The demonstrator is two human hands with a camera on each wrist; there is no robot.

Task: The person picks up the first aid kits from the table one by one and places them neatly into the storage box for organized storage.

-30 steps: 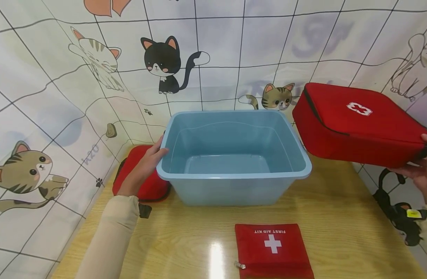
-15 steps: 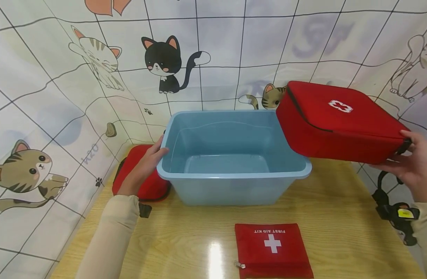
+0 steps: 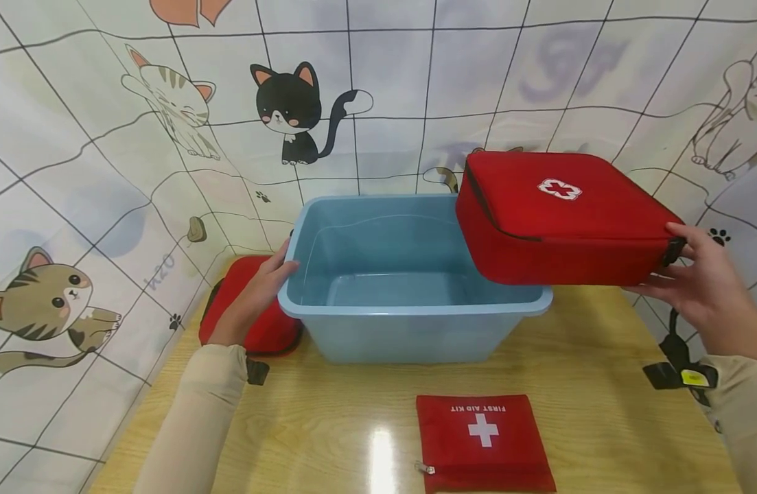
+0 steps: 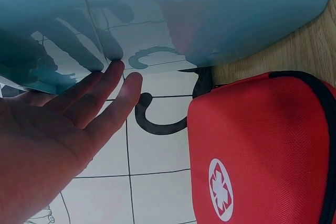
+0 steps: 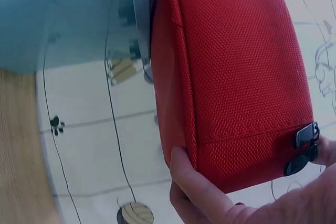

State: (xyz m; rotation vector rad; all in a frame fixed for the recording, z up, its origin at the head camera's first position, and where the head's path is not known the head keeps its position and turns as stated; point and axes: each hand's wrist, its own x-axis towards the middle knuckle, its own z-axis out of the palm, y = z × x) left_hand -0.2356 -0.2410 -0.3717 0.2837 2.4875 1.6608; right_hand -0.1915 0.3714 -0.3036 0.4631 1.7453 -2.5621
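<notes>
A light blue plastic tub [image 3: 415,312] stands empty in the middle of the wooden table [image 3: 329,418]. My right hand [image 3: 699,288] grips the right end of a large red first aid case [image 3: 557,219] [image 5: 231,72], thumb on top and fingers under it; the case hangs over the tub's right rim. My left hand [image 3: 257,291] [image 4: 79,114] rests with straight fingers against the tub's left wall. A smaller red first aid case [image 3: 263,329] [image 4: 262,150] lies on the table just left of the tub, beneath that hand.
A flat red first aid kit pouch [image 3: 484,442] lies on the table's front edge. A cat-patterned cloth [image 3: 137,171] covers the walls behind and to both sides. A black strap with a yellow tag [image 3: 683,374] hangs by my right wrist.
My right hand has carried the large red case leftward, from beside the tub to over its right rim. The left hand and the tub have stayed put.
</notes>
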